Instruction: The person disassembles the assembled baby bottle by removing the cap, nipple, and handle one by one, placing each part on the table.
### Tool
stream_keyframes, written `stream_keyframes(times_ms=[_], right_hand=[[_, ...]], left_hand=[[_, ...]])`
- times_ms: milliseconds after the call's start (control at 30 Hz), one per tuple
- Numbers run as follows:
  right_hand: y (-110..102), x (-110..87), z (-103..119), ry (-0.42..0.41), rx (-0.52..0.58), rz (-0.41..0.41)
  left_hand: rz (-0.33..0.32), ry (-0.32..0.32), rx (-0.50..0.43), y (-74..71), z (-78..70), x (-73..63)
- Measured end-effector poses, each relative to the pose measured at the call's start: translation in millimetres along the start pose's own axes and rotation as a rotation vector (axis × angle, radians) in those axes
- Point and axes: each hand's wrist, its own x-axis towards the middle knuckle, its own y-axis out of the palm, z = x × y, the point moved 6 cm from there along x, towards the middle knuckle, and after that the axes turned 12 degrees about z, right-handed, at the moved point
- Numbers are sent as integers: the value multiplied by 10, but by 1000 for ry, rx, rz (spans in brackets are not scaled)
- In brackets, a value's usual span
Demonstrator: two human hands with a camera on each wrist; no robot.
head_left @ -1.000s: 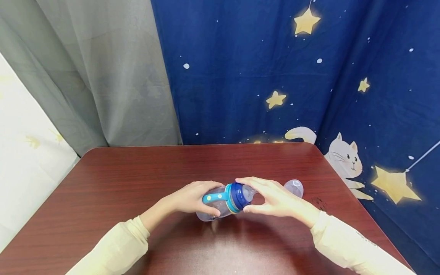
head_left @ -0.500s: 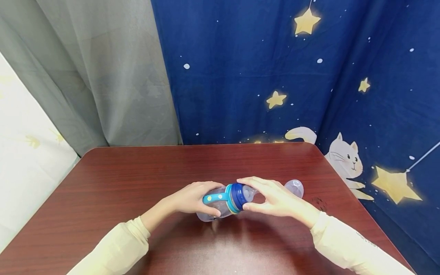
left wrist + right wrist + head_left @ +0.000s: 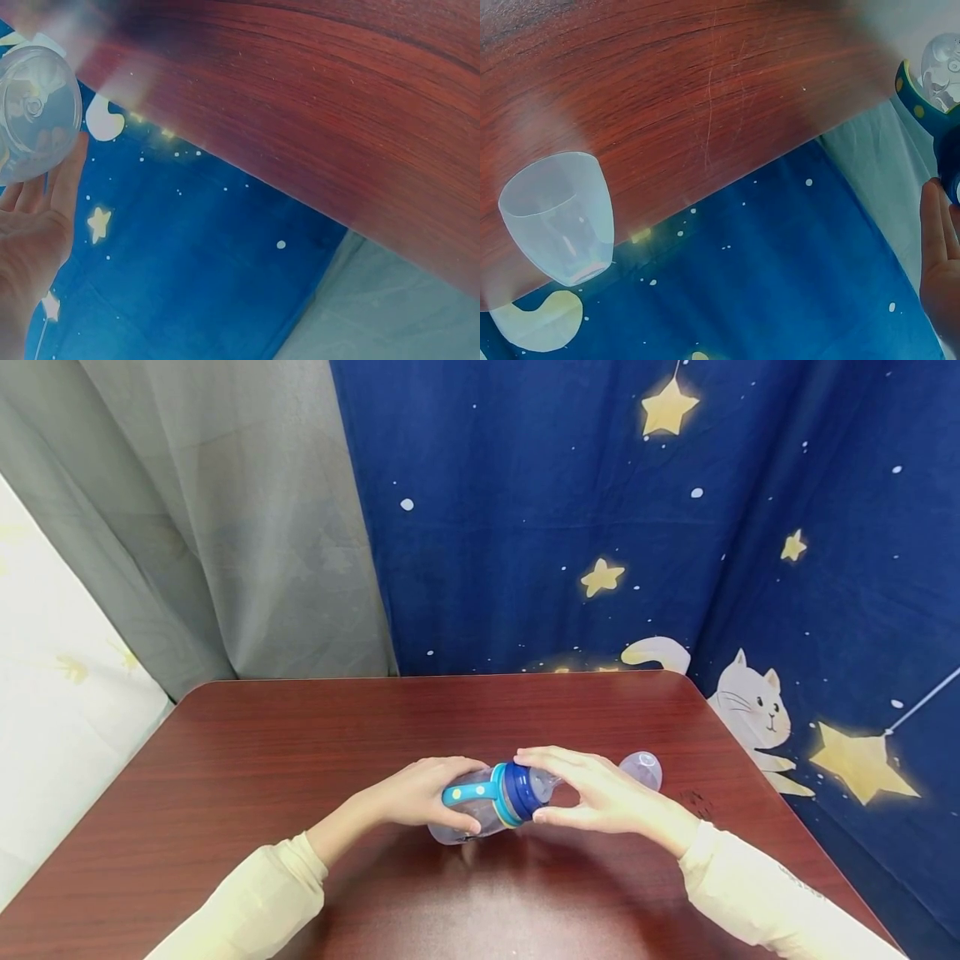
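Partly, the hands [image 3: 416,792] [image 3: 600,791] hide the bottle [image 3: 507,795] they grip and its teat [image 3: 542,782].

bottle [image 3: 487,817] partly hidden by left grip [image 3: 429,790], sleeve print [image 3: 801,881] too small to read

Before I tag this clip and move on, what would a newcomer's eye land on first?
Probably the clear bottle with its bright blue collar, held sideways over the reddish-brown table between two hands: the left hand round its body, the right hand at the collar. Next, the starry blue curtain behind the table, with a white cat at its right. The clear cap beyond the right hand is subtler.
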Motion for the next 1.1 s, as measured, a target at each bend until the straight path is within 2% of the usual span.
stream_keyframes(times_ms=[267,467,767,1100], right_hand=[[4,-20,-60,126,-14,12],[15,-18,-76,172,-14,32],[31,-15,-69,112,30,34],[27,-4,-37,34,17,23]], left_hand=[[-4,18,5,12,1,23],[4,14,7,19,1,26],[2,11,30,31,14,35],[3,6,30,31,29,29]])
